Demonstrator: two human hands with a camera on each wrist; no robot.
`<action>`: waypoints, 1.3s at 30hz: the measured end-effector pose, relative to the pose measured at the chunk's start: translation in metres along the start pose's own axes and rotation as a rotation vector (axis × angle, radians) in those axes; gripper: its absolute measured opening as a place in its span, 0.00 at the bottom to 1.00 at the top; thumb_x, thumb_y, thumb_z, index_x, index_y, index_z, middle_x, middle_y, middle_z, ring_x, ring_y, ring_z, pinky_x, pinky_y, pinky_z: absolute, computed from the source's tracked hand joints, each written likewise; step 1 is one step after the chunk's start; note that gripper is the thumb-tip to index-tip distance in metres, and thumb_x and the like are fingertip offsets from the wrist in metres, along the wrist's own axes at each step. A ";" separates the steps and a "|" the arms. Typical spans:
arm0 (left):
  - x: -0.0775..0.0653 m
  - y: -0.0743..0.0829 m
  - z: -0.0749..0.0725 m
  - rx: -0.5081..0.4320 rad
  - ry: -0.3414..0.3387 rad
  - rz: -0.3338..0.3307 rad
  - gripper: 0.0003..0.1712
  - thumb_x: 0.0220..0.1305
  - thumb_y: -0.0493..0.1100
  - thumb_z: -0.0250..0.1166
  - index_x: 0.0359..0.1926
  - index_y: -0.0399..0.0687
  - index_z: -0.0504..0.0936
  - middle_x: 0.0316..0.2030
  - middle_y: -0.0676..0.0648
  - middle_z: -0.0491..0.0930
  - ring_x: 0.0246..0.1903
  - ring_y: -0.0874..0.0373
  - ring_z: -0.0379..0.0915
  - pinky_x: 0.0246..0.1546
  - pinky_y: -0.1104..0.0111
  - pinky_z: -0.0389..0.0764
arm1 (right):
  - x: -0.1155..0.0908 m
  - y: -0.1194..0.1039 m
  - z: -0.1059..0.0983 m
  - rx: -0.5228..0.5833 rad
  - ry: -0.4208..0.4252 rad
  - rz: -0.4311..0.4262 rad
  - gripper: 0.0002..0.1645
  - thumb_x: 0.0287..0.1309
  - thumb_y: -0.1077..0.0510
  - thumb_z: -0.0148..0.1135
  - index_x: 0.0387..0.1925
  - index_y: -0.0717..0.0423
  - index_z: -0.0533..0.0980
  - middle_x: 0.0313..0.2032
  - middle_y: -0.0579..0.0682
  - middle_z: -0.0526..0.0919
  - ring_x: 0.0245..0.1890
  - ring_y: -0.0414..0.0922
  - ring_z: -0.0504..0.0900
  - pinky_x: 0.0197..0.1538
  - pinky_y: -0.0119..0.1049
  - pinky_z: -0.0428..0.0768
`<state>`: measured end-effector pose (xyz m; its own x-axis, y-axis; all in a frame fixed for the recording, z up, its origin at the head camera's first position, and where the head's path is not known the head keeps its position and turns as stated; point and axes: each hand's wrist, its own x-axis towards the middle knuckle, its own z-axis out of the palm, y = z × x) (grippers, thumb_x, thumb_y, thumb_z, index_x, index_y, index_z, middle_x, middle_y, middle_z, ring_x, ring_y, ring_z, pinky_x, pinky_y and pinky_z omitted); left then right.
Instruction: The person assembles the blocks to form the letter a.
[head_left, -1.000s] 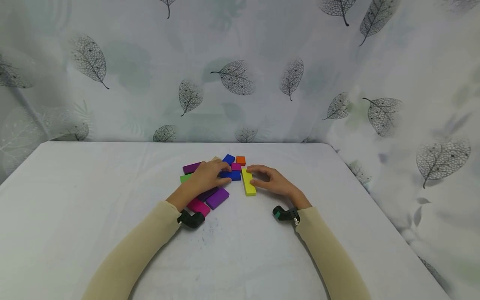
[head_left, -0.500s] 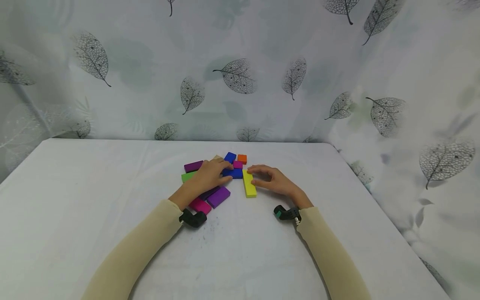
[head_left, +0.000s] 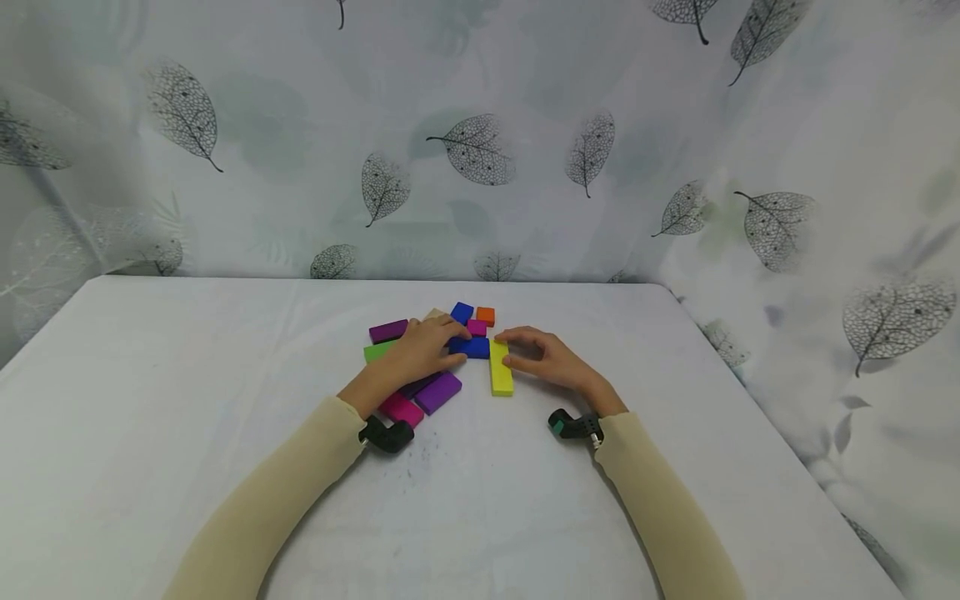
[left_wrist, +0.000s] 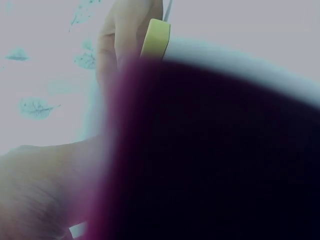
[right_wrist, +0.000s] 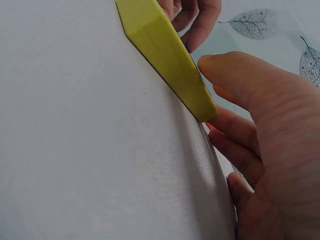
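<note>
In the head view my left hand (head_left: 426, 346) holds the left end of a blue rectangular block (head_left: 470, 347), thumb on its near side and index finger on its far side. My right hand (head_left: 549, 360) is at the right side of a long yellow block (head_left: 501, 368), its index fingertip by the far end and its thumb by the long side. The yellow block stands lengthwise at the blue block's right end. In the right wrist view the thumb and fingers meet the yellow block (right_wrist: 175, 65). A dark purple blur (left_wrist: 210, 150) covers most of the left wrist view.
Around my left hand lie purple (head_left: 438, 392), magenta (head_left: 401, 410), green (head_left: 378, 351) and plum (head_left: 387, 331) blocks. Behind it are a blue block (head_left: 462, 312), an orange block (head_left: 486, 316) and a small pink block (head_left: 477, 327). A white cloth covers the table (head_left: 225, 375); a leaf-patterned curtain hangs behind.
The yellow block has turned slightly straighter, and its far end now lies close against the blue block. The blue block has shifted slightly right with my left hand. The view has shifted a little.
</note>
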<state>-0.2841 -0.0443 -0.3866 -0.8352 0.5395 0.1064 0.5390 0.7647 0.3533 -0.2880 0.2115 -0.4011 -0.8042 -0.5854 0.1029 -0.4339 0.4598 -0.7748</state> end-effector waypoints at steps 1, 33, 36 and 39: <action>0.000 0.000 0.000 -0.004 -0.001 0.001 0.21 0.66 0.50 0.64 0.58 0.48 0.79 0.59 0.43 0.75 0.63 0.47 0.66 0.57 0.45 0.67 | 0.002 0.005 0.001 0.003 0.002 0.000 0.25 0.64 0.63 0.61 0.62 0.64 0.72 0.63 0.61 0.73 0.68 0.57 0.65 0.70 0.55 0.58; 0.001 -0.003 -0.002 -0.001 0.016 0.008 0.20 0.66 0.49 0.64 0.55 0.47 0.80 0.57 0.43 0.76 0.60 0.49 0.68 0.56 0.48 0.69 | 0.007 0.008 0.003 -0.018 -0.041 0.024 0.23 0.64 0.60 0.61 0.60 0.58 0.75 0.64 0.58 0.71 0.68 0.56 0.63 0.69 0.58 0.57; 0.000 -0.003 -0.002 -0.001 0.014 -0.003 0.20 0.66 0.50 0.64 0.55 0.47 0.80 0.57 0.44 0.76 0.60 0.49 0.68 0.57 0.48 0.69 | 0.008 0.009 0.003 -0.008 -0.043 0.020 0.24 0.64 0.61 0.61 0.61 0.60 0.74 0.65 0.60 0.70 0.68 0.58 0.62 0.70 0.59 0.56; -0.001 -0.003 -0.001 0.002 0.020 -0.001 0.20 0.66 0.50 0.64 0.55 0.47 0.80 0.56 0.44 0.76 0.59 0.50 0.69 0.56 0.48 0.69 | 0.009 0.010 0.003 0.002 -0.052 -0.009 0.24 0.64 0.63 0.61 0.61 0.61 0.74 0.64 0.59 0.72 0.68 0.57 0.63 0.70 0.58 0.56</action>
<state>-0.2851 -0.0477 -0.3872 -0.8380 0.5313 0.1244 0.5379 0.7660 0.3520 -0.2983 0.2084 -0.4098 -0.7783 -0.6232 0.0772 -0.4400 0.4535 -0.7750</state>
